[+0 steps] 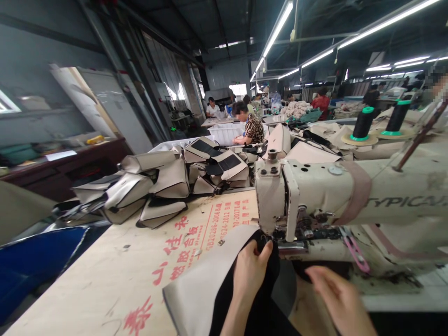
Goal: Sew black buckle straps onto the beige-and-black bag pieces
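From L I see a pile of beige pieces (173,179) on the tbl (98,284), then a beige panel (196,294). My L hand (250,266) pinches black cloth (268,291) at the sewing machine (273,200); prob. guiding its edge in. Next move calls for steady alignment, imo. R hand (338,296): apart from cloth, blurred; can't tell if fingers meet.

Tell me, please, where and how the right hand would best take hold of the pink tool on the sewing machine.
Probably by its rounded lower end, with the right hand coming from below, on the person's side. The pink tool slants so that this end points down toward that hand, while its upper end sits close among the sewing machine's parts.
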Motion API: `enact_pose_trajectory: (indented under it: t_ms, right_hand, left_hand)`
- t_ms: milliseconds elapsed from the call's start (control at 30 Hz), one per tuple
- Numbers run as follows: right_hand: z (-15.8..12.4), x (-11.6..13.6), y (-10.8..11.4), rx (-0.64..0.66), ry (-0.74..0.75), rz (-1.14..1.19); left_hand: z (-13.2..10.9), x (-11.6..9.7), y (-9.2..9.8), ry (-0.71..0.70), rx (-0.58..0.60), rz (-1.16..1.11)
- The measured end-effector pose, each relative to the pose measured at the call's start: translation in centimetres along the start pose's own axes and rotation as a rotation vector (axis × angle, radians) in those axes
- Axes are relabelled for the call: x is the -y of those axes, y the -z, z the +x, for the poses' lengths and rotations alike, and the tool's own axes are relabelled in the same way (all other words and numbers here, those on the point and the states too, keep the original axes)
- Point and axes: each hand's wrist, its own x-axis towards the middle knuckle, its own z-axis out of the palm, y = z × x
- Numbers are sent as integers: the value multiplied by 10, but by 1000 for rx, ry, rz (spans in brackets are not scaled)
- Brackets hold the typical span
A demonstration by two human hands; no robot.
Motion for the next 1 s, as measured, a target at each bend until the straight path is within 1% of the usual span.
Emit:
enact_pose_trajectory:
  t_ms: [33,67,100,133,200,233,333,433,533,667,867,933,1000]
  right_hand:
    - [-2,4,-28,148,-27,21]
    - [-2,7,-53,236,-33,54]
    - [-2,9,-72,256,-38,92]
    - [0,8,-87,235,-50,127]
    - [4,5,-103,141,-84,175]
    - [6,3,-105,97,-106,185]
    - [11,0,-106,34,-148,186]
    - [17,2,-109,3,-185,197]
    - [22,5,-116,-16,-256,231]
    - [22,11,-120,-17,-340,279]
    - [21,15,-122,-16,-381,292]
    - [22,15,-123,8,-390,294]
    - [22,16,-119,55,-383,294]
  left_hand:
    - [0,0,0,-1,0,-1]
    - [0,0,0,-4,0,-4]
    - [0,0,0,-6,0,-9]
    - [1,0,0,-9,2,-15]
    - [4,0,-1,-16,-3,-31]
    - [6,0,-2,-18,-9,-37]
    - [14,-1,-3,-14,-18,-39]
    - [22,-4,-3,-11,-2,-38]
    - [30,-6,-1,-12,8,-34]
    - [35,-7,0,-20,2,-30]
    - [36,-8,1,-24,-4,20]
    - [37,-8,1,-24,0,27]
    - [37,-8,1,-23,2,29]
